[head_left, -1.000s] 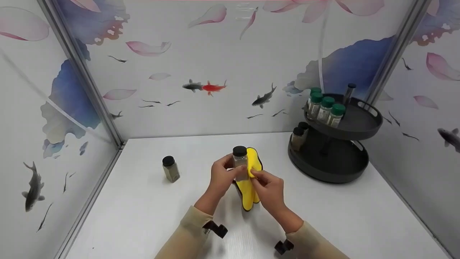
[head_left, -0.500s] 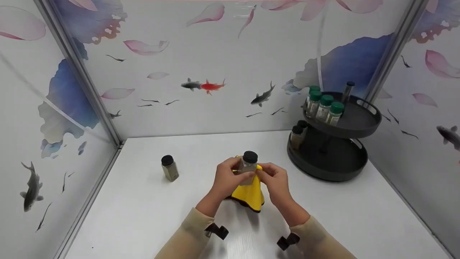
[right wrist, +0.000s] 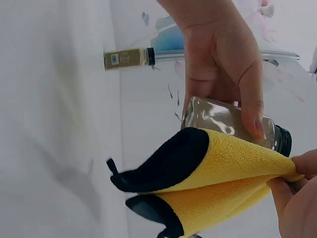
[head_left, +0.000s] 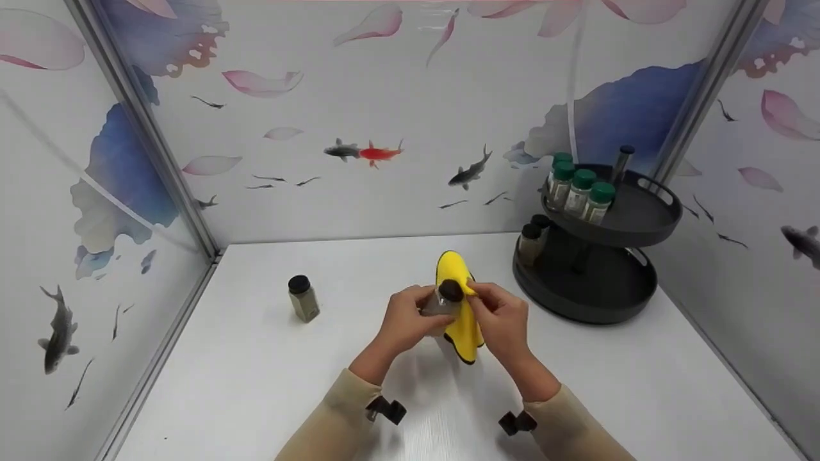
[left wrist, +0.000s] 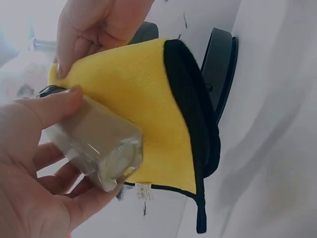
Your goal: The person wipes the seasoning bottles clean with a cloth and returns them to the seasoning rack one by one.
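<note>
Above the table my left hand [head_left: 407, 320] grips a clear spice jar [left wrist: 99, 134] with a black lid, tilted, thumb on one side and fingers round the other. Pinched between the thumb and fingers of my right hand [head_left: 503, 317] is a yellow cloth [head_left: 471, 333] with a dark border. The cloth hangs folded against the jar's side, near its lid, as the right wrist view shows. A second black-lidded jar [head_left: 303, 299] stands upright on the table to the left, apart from both hands.
On the right stands a black two-tier round rack [head_left: 608, 314]. Several green-lidded jars [head_left: 580, 192] and a thin dark-capped tube [head_left: 621, 165] are on its upper tier. Black-lidded jars [head_left: 530, 244] stand on the lower one. Printed panels [head_left: 384, 205] enclose the white table [head_left: 224, 384].
The held jar has shifted slightly right and tipped over, its lid now lower and toward the head camera. The cloth has swung and refolded beside it, and my right hand has moved slightly right.
</note>
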{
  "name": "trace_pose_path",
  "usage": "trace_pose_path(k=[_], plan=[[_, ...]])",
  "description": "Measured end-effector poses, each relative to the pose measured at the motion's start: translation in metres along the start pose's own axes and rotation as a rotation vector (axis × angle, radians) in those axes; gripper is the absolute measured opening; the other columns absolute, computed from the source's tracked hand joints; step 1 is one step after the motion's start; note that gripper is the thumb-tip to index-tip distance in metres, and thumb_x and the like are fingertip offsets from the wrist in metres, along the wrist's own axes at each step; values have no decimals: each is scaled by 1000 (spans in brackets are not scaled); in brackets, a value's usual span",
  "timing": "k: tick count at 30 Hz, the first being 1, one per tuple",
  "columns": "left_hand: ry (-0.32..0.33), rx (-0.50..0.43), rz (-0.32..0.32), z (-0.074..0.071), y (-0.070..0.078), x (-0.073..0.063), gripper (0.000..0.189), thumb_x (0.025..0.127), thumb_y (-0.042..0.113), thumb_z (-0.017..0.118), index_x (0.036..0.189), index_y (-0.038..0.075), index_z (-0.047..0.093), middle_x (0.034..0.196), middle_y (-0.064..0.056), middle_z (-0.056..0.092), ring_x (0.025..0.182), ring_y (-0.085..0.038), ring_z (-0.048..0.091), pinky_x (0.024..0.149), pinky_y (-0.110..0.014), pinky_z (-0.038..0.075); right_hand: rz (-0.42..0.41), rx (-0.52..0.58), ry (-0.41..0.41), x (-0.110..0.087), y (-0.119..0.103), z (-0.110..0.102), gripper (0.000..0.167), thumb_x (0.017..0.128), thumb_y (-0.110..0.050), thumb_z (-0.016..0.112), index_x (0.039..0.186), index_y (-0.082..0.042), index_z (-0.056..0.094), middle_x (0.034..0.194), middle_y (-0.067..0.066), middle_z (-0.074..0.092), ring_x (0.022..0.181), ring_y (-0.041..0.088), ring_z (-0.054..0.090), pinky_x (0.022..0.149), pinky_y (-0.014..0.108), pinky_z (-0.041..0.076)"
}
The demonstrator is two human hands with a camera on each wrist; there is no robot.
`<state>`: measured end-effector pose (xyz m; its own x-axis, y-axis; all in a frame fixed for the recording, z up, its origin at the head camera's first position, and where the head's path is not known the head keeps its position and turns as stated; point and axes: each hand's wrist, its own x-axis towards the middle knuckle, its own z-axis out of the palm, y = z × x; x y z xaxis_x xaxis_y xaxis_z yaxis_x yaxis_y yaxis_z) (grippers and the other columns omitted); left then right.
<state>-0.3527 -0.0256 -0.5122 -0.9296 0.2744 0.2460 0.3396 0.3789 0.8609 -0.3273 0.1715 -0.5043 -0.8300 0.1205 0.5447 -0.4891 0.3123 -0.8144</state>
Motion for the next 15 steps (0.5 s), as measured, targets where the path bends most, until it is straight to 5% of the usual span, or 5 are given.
trace_pose_path(k=[4,15], plan=[[-16,105,4,0,-4,0,28,85,31,89,110,22,78,107,3,72,98,-14,65,89,-36,61,-159,-214,-68,3,7,-2,23,92,3,78,111,-9,83,105,4,83,81,15,76,75,17,60],[-25,220,8,6,-5,0,25,83,30,90,85,20,67,97,5,71,92,-13,64,84,-35,60,-243,-369,-188,1,1,-3,21,91,4,79,108,-6,84,106,8,83,96,23,81,84,37,66]])
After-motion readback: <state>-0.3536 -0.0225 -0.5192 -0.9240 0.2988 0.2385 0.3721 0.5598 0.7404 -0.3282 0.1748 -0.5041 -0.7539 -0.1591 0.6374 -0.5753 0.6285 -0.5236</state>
